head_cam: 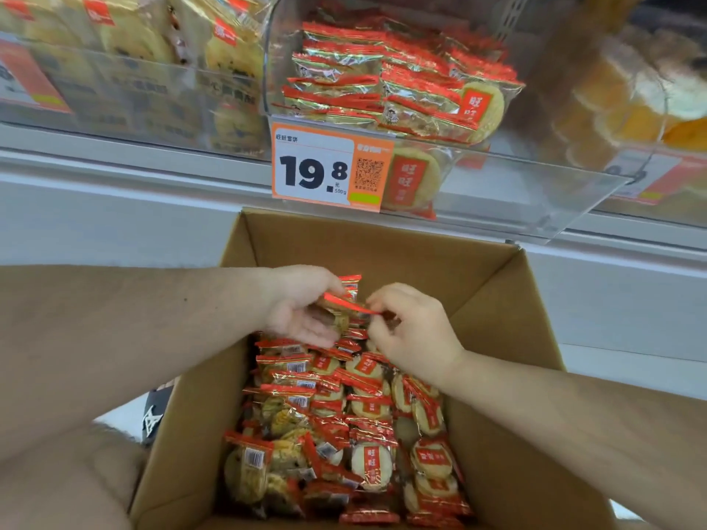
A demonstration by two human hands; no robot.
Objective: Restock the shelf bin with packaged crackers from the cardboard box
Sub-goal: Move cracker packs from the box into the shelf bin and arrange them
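Both hands are closing on a small stack of cracker packets [344, 306] at the far end of the cardboard box [509, 311]. Left hand [302, 304] is cupping the stack from below, palm up, fingers curled under it. Right hand [411, 330] is pinching the red edge of the top packet between thumb and fingertips, so each grip is clamped on packets, not free.

Nearer the camera, loose packets [344, 434] are lying jumbled and filling the box to about half its depth.

Judging the step: gathering a handful, pick not yet lifted clear of the box.

Farther off, above the box's far wall, the clear shelf bin [516, 185] is sitting behind its price tag [317, 166], part filled with stacked packets [390, 89].

Next move calls for a firm two-handed hold, a lift over the bin's front lip, and laying the packets flat on the existing stack. Slippery wrappers could be sliding.
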